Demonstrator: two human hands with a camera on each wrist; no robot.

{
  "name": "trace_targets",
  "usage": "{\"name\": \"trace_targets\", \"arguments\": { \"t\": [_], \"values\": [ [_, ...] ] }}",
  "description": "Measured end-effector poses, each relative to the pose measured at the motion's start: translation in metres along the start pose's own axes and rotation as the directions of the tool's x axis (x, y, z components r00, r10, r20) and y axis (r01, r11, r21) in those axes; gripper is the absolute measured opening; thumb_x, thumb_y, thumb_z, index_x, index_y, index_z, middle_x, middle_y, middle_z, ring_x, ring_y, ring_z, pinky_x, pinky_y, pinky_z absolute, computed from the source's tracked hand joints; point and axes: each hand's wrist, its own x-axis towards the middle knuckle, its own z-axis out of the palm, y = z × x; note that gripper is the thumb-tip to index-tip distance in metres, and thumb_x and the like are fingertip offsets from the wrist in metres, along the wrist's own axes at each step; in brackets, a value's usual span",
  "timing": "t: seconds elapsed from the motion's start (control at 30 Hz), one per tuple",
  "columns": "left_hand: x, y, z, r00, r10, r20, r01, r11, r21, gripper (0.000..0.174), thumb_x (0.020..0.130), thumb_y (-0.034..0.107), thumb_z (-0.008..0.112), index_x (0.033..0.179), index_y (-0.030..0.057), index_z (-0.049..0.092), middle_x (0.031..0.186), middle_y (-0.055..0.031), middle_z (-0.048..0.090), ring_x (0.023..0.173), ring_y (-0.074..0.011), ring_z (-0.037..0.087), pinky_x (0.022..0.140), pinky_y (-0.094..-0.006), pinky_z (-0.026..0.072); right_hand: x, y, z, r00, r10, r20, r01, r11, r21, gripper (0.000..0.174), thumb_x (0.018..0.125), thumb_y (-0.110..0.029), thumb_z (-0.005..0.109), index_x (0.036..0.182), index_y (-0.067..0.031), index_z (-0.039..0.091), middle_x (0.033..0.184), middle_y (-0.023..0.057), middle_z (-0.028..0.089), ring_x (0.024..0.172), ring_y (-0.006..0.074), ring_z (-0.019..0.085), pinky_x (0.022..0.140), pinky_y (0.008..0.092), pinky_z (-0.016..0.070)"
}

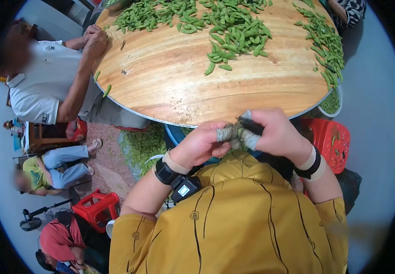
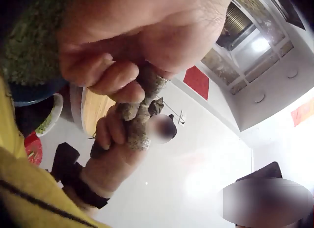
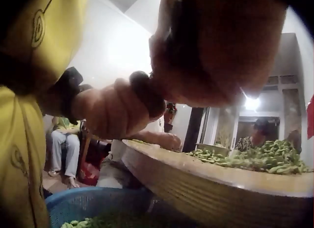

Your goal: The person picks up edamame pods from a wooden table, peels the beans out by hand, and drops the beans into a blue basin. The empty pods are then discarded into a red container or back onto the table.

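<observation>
Both hands meet just off the table's near edge, fingertips together. My left hand [image 1: 198,142] and my right hand [image 1: 277,133] pinch a small green pod [image 1: 240,131] between them, mostly hidden by the fingers. Grey wraps [image 1: 225,133] cover several fingertips and thumbs. A dark strip [image 1: 251,126] lies along the right fingers; whether it is a tool or a covering I cannot tell. In the left wrist view the left fingers [image 2: 115,80] are curled above the right hand. Loose green soybean pods [image 1: 238,34] are heaped across the wooden table [image 1: 161,77].
Under the table edge sits a blue basin [image 3: 93,203] with green pods inside. A white bucket [image 1: 339,102] of pods and a red stool [image 1: 330,144] stand at the right. At the left a person in a white shirt [image 1: 51,77] works at the table; another red stool [image 1: 96,208] stands behind.
</observation>
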Motion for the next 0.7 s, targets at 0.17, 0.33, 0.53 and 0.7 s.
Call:
{"name": "trace_targets", "arguments": {
  "t": [0.17, 0.33, 0.53, 0.7],
  "values": [
    [-0.039, 0.003, -0.02, 0.961, 0.271, 0.057, -0.012, -0.165, 0.986, 0.02, 0.085, 0.023, 0.059, 0.078, 0.0052, 0.061, 0.064, -0.0136, 0.06, 0.056, -0.0316, 0.058, 0.054, -0.0388, 0.0458, 0.005, 0.003, 0.021, 0.971, -0.207, 0.123, 0.237, 0.726, -0.645, 0.017, 0.07, -0.015, 0.066, 0.083, -0.0045, 0.06, 0.075, 0.0174, 0.059, 0.073, 0.0374, 0.059, 0.064, 0.0434, 0.0478],
    [-0.104, -0.019, -0.068, 0.895, 0.074, -0.439, 0.403, -0.551, 0.731, 0.014, 0.074, 0.015, 0.06, 0.082, 0.0035, 0.062, 0.072, -0.0178, 0.064, 0.069, -0.0345, 0.065, 0.059, -0.0443, 0.0516, 0.039, -0.015, 0.004, 0.972, -0.213, 0.095, 0.229, 0.8, -0.554, 0.012, 0.072, -0.012, 0.062, 0.079, -0.0029, 0.06, 0.072, 0.0204, 0.061, 0.071, 0.0391, 0.061, 0.066, 0.0478, 0.0486],
    [-0.103, -0.003, -0.04, 0.901, 0.28, -0.331, 0.417, -0.348, 0.84, 0.025, 0.078, 0.02, 0.066, 0.091, 0.0, 0.058, 0.081, -0.0204, 0.063, 0.076, -0.0376, 0.063, 0.065, -0.0429, 0.0512, 0.117, 0.006, -0.028, 0.905, -0.392, -0.164, 0.112, 0.592, -0.798, 0.011, 0.075, -0.012, 0.059, 0.078, -0.0015, 0.06, 0.071, 0.0218, 0.06, 0.07, 0.0397, 0.061, 0.065, 0.0489, 0.0483],
    [-0.061, 0.016, -0.008, 0.806, 0.584, 0.096, -0.021, -0.134, 0.991, 0.021, 0.082, 0.01, 0.06, 0.101, 0.0017, 0.061, 0.085, -0.0194, 0.061, 0.078, -0.0371, 0.06, 0.067, -0.0422, 0.0492, 0.113, 0.01, -0.027, 0.92, -0.361, -0.153, 0.096, 0.586, -0.805, 0.013, 0.073, -0.012, 0.064, 0.078, -0.0009, 0.059, 0.071, 0.0219, 0.061, 0.073, 0.0399, 0.06, 0.067, 0.0477, 0.0478]
  ]
}}
